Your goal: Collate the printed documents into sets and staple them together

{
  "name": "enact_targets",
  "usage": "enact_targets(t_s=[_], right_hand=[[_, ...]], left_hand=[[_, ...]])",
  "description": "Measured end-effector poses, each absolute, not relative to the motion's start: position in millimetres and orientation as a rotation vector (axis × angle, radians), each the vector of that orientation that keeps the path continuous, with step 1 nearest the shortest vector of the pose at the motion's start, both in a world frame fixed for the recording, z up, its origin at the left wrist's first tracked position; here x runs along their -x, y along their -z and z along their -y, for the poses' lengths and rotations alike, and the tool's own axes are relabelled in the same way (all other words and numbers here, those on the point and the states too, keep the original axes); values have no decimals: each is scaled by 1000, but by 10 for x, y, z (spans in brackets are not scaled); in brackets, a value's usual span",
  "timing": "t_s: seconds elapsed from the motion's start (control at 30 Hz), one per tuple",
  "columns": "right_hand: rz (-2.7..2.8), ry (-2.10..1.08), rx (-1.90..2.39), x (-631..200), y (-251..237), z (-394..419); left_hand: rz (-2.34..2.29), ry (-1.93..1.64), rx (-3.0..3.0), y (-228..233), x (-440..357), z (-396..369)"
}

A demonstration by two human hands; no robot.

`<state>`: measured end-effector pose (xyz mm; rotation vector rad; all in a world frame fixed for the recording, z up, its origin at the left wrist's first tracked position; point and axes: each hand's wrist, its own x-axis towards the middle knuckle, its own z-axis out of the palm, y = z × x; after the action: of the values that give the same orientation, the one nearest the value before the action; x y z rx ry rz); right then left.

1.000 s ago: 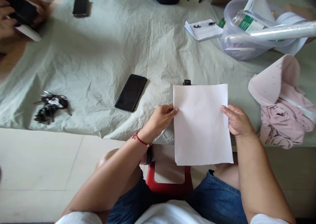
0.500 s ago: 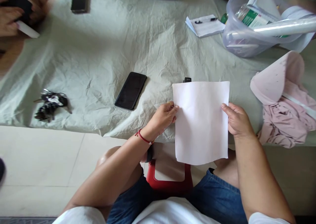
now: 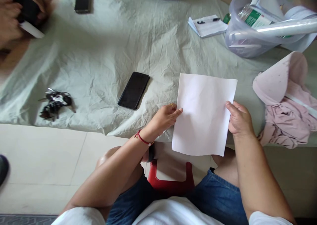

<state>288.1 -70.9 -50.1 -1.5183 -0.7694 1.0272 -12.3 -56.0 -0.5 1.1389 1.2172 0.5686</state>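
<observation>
A blank white sheet of paper (image 3: 204, 116) is held up between my two hands, over the table's front edge and slightly tilted. My left hand (image 3: 167, 117) pinches its left edge, thumb on top and the other fingers behind. On the opposite edge my right hand (image 3: 239, 117) grips the paper the same way, its fingertips hidden underneath. Whether it is one sheet or a few stacked, I cannot tell. To the left of my left hand lies a black smartphone (image 3: 133, 90) on the cloth.
A greenish cloth (image 3: 99, 53) covers the table. Keys (image 3: 56, 102) lie at left, a small dark box (image 3: 83, 3) farther back. At right are a pink cap (image 3: 284, 99), a plastic basin (image 3: 245, 50) and folded papers (image 3: 210, 28) with a pen. Another person's hands (image 3: 12, 23) hold something dark.
The paper has moved slightly away from me and turned a little clockwise, now covering the small black object behind it. Both hands keep their hold. The view has shifted slightly.
</observation>
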Motion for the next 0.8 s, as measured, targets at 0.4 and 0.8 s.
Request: enact_targets(t_s=[0.4,0.8], right_hand=[[812,-1159,1385,-2791,381,721],[856,-1119,1343,-2595,294,714]], left_hand=[[-1213,-654,-1038,-38,219,528],[-1158,-653,-1061,-169,279,500]])
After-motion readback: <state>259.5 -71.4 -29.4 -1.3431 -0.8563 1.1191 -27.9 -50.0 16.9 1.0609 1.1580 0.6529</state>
